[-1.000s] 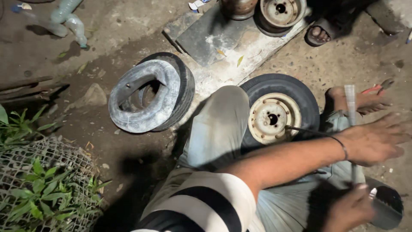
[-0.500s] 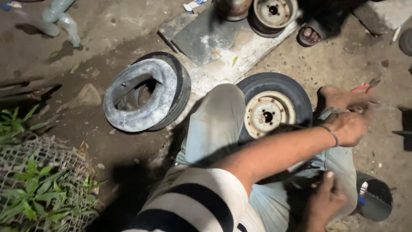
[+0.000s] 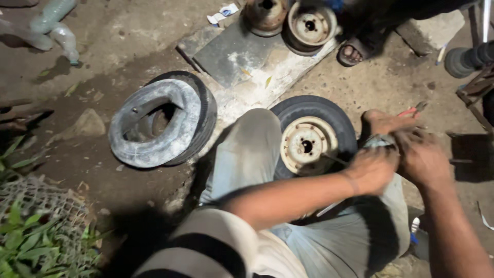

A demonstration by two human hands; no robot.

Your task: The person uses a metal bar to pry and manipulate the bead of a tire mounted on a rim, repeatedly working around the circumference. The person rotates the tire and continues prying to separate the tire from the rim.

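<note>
I sit on the dirt ground [image 3: 103, 46] with my knees drawn up, and the biggest thing before me is the small wheel [image 3: 313, 139], a black tyre on a pale, rusty steel rim, standing tilted between my left knee [image 3: 252, 149] and my bare foot [image 3: 383, 122]. It looks heavy and stiff for its size; I would take it by the tyre's rubber shoulder, not by the flaking rim. To its left lies a second tyre [image 3: 164, 119] with a grey inner tube [image 3: 154, 123] slumped in it, soft and floppy beside the hard casing. Further off, a flat slab [image 3: 242, 56] carries two bare steel rims [image 3: 288, 20], and another person's sandalled foot [image 3: 355, 51] rests just beside them.

My left hand [image 3: 371, 169] is closed round something at the wheel's right edge. My right hand [image 3: 422, 157] is curled close against it, and both seem to grip one pale, crumpled thing [image 3: 380, 141], perhaps a rag or a fold of rubber; blur keeps me from saying which. It looks light and limp. A thin metal rod [image 3: 334, 158] runs from under my left hand toward the rim's hub. Red-handled pliers [image 3: 414, 109] lie past my toes, untouched.
</note>
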